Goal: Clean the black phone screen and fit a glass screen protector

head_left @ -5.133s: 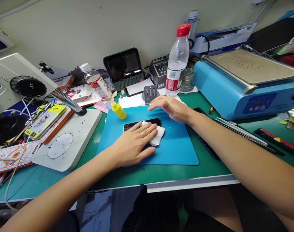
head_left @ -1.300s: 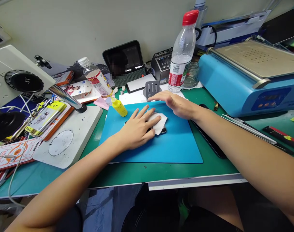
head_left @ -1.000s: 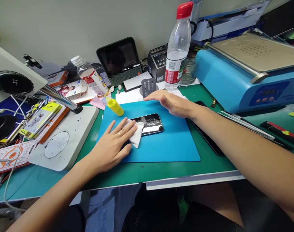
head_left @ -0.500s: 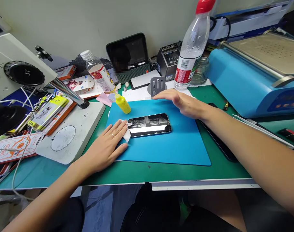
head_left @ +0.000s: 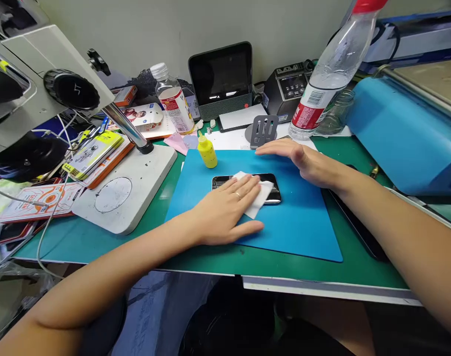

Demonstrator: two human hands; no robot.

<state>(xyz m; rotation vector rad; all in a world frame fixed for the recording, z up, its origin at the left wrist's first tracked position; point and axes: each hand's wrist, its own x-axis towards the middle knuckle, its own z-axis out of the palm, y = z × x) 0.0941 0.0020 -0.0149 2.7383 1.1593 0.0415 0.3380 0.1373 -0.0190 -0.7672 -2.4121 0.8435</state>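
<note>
A black phone (head_left: pixel 275 190) lies face up on the blue mat (head_left: pixel 295 232), partly covered. Flat over it is my left hand (head_left: pixel 234 200), fingers stretched out, pressing a white wipe (head_left: pixel 260 199) onto the screen. My right hand (head_left: pixel 297 157) hovers over the mat's back right part, behind the phone, with its fingers extended and nothing in it. A small yellow bottle (head_left: pixel 207 152) stands at the mat's back left.
A microscope base (head_left: pixel 151 185) and stacked boxes are on the left. Behind the mat stand a labelled bottle (head_left: pixel 175 109), a screen device (head_left: pixel 223 79), a metal stand (head_left: pixel 264 131) and a tall red-capped bottle (head_left: pixel 317 99). A blue machine (head_left: pixel 403 133) sits on the right.
My left hand has slid right with the wipe, from the phone's left end onto its screen. My right hand stays raised over the mat. The camera view has shifted.
</note>
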